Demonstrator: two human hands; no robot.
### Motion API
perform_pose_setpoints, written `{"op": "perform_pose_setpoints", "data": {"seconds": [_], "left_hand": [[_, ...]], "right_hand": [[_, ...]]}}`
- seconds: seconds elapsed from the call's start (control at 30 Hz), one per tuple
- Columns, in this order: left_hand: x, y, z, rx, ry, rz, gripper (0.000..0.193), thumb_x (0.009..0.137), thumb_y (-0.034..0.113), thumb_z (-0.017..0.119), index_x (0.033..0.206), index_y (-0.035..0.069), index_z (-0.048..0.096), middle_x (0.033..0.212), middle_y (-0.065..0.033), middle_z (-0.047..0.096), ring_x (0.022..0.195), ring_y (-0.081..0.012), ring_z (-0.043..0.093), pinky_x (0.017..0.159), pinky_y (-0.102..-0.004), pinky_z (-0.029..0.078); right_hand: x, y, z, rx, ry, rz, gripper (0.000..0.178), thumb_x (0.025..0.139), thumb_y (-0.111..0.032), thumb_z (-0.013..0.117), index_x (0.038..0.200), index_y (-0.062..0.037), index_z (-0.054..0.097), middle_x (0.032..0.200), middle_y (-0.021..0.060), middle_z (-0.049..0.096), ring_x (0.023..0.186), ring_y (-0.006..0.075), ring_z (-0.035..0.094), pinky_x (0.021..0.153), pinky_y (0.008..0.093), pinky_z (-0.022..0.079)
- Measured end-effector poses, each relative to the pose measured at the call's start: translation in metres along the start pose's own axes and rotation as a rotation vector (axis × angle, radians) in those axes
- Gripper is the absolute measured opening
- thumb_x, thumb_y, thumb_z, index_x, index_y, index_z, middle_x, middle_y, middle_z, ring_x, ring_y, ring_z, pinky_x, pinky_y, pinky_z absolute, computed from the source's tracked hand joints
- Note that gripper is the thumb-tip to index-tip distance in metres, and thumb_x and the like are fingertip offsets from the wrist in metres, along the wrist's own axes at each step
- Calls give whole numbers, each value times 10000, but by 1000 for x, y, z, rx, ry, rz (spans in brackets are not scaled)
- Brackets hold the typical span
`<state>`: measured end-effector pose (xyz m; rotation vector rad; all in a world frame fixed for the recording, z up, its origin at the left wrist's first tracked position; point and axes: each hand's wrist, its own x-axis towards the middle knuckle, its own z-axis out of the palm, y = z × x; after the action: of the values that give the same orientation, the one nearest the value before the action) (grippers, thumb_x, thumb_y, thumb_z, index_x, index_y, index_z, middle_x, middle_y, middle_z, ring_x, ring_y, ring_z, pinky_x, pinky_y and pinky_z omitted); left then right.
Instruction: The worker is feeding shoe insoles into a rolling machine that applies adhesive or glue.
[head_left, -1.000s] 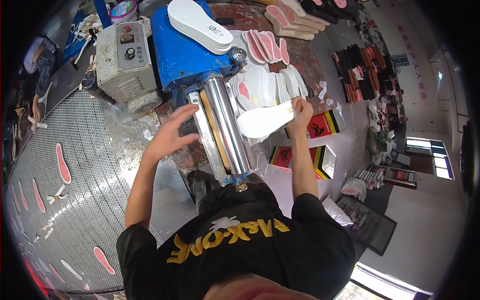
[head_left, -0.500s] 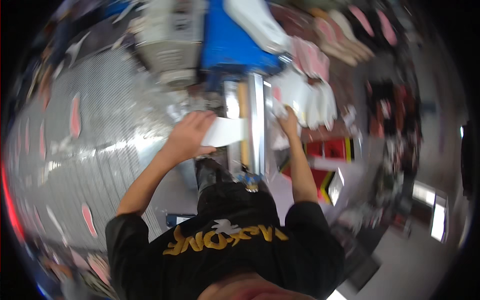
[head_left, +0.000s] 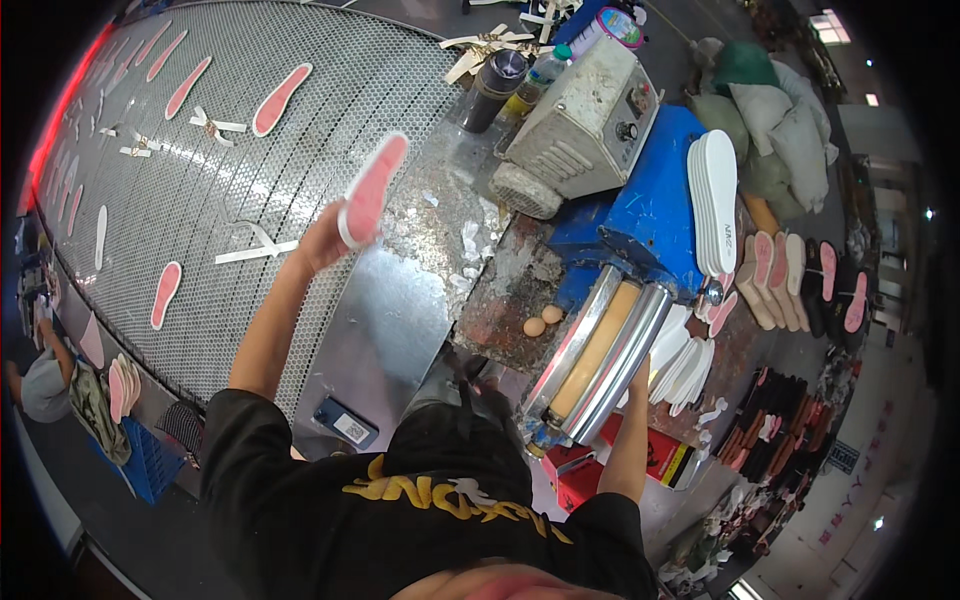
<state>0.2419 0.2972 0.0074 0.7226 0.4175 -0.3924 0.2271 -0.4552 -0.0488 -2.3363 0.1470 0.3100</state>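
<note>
My left hand grips a shoe insole by its heel end; its upper face is pink with a white rim. The insole is held up over the edge of a mesh conveyor, where several similar pink insoles lie. At the far side of a roller machine, my right hand reaches down by the shiny metal roller. Its fingers are hidden behind that roller, near a pile of white insoles. A tan roller runs alongside the metal one.
A stack of white insoles rests on the machine's blue housing. Behind stand a grey control box, a dark tumbler and a bottle. A phone lies near my waist. Another person is at far left.
My left hand has gone from beside the rollers out over the conveyor, with the insole's pink face now showing. The whole view has turned. My right hand stays beyond the rollers.
</note>
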Motion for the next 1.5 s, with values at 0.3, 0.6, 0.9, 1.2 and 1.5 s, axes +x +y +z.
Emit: {"op": "perform_pose_setpoints", "data": {"seconds": [0.3, 0.6, 0.9, 1.2, 1.5], "left_hand": [[163, 56, -106, 597, 565, 6, 414, 909, 336, 455, 1209, 49, 449, 988, -142, 587, 865, -280, 615, 677, -410, 553], [271, 76, -148, 1177, 560, 125, 538, 766, 185, 542, 1257, -27, 486, 1094, -215, 607, 974, -317, 612, 826, -380, 473], [161, -12, 157, 1681, -145, 825, 435, 773, 180, 654, 1164, 21, 547, 1119, -179, 558, 1005, -298, 560, 838, -333, 448], [-9, -73, 303, 1420, -491, 805, 586, 686, 208, 735, 1209, 50, 522, 1238, -152, 493, 1167, -349, 449, 992, -402, 358], [-31, -86, 283, 1770, -624, 854, 733, 616, 223, 768, 1263, 63, 464, 1269, -106, 478, 1130, -343, 434, 970, -430, 370]], "right_hand": [[-53, -72, -43, 315, 402, 110, 323, 805, 14, 598, 1118, 81, 558, 982, 99, 633, 900, 152, 595, 809, 252, 454], [-133, -186, -107, 383, 500, 184, 366, 866, -93, 586, 1210, 16, 531, 1021, 71, 611, 879, 118, 570, 783, 246, 461], [-92, -264, -99, 129, 40, 54, 214, 734, -109, 739, 886, -9, 627, 802, 18, 634, 683, 65, 579, 610, 216, 458], [-102, -255, -98, 105, 245, -227, 159, 834, -108, 631, 882, 41, 607, 787, 69, 628, 730, 118, 594, 672, 257, 484], [-148, -137, -55, 104, 105, 80, 127, 846, -109, 612, 862, 17, 623, 735, 20, 614, 709, 69, 564, 650, 230, 454]]}}
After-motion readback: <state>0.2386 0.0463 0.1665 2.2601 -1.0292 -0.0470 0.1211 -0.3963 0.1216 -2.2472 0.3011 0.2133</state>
